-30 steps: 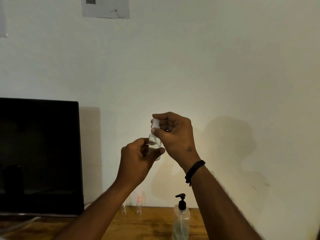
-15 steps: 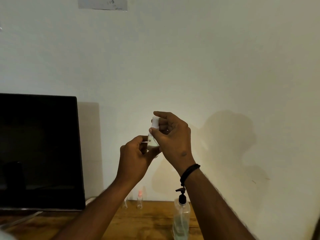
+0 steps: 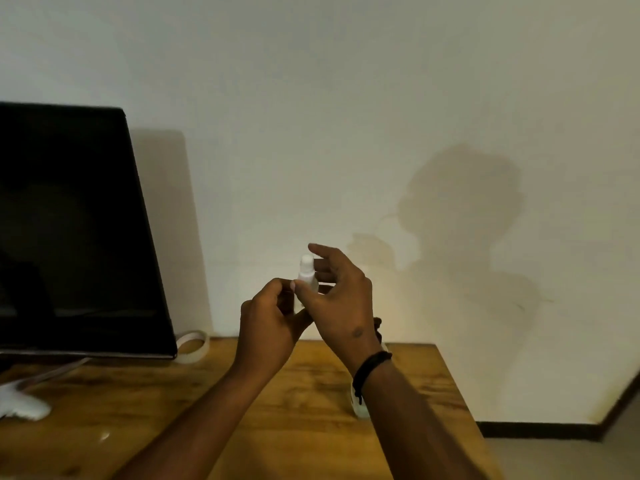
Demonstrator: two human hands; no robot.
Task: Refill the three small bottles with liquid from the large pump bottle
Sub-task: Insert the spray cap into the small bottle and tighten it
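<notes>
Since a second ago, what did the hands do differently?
The right hand has opened its fingers away from the small bottle's white cap, only the thumb staying by the neck. Both hands sank toward the table. The left hand still grips the bottle upright.

The table (image 3: pixel 408 382) is wood with a warm, slightly blotchy varnish that catches a soft sheen, and the monitor (image 3: pixel 69 223) on the left has a glossy black screen with faint reflections in it. The small bottle (image 3: pixel 307 276) looks like whitish plastic with a smooth cap, though it's blurry so I can't swear to that. The wall (image 3: pixel 346 98) behind is flat matt paint with a few stains, and the wristband (image 3: pixel 370 367) on the right looks like black woven cord.
</notes>
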